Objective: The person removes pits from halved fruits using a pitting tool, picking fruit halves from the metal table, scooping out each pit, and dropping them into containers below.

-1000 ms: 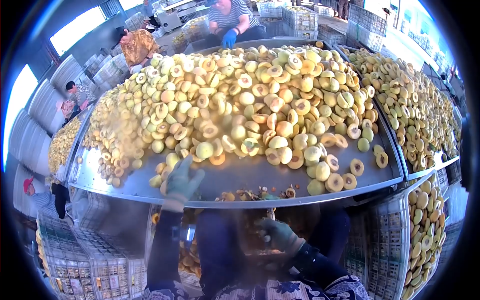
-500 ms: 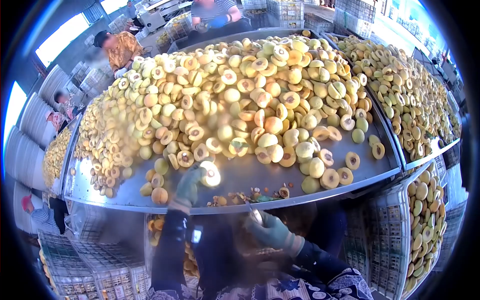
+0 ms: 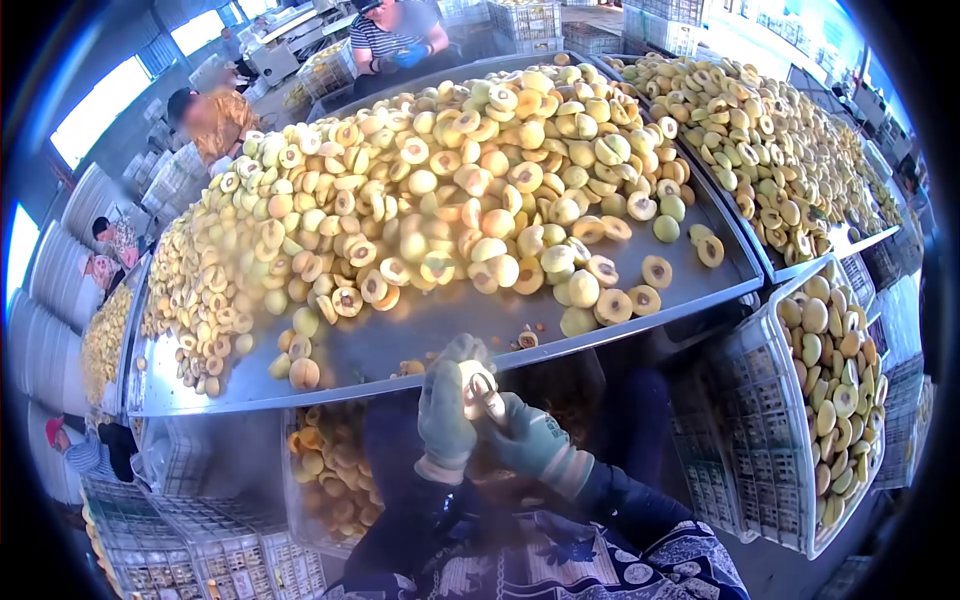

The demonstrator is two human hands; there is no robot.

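Observation:
My gloved left hand (image 3: 444, 415) is closed around a halved yellow peach (image 3: 476, 382), its cut face and dark pit cavity turned towards my right hand. My gloved right hand (image 3: 538, 442) grips a small pitting tool (image 3: 494, 404), whose end meets the cut face; its tip is hidden. Both hands are close together at the near edge of the metal table (image 3: 400, 370). Beyond them is a large heap of halved peaches (image 3: 430, 190), many with pits showing.
A crate of peach halves (image 3: 830, 400) stands at the right, another crate (image 3: 335, 470) below the table. A second heaped table (image 3: 760, 150) adjoins at the right. Co-workers sit across the table (image 3: 400, 45) and at the left (image 3: 215, 120). Stacked crates (image 3: 190, 530) fill the lower left.
My left hand has brought the peach half back from over the table to my right hand. The tool in my right hand now meets the fruit. The view has shifted slightly.

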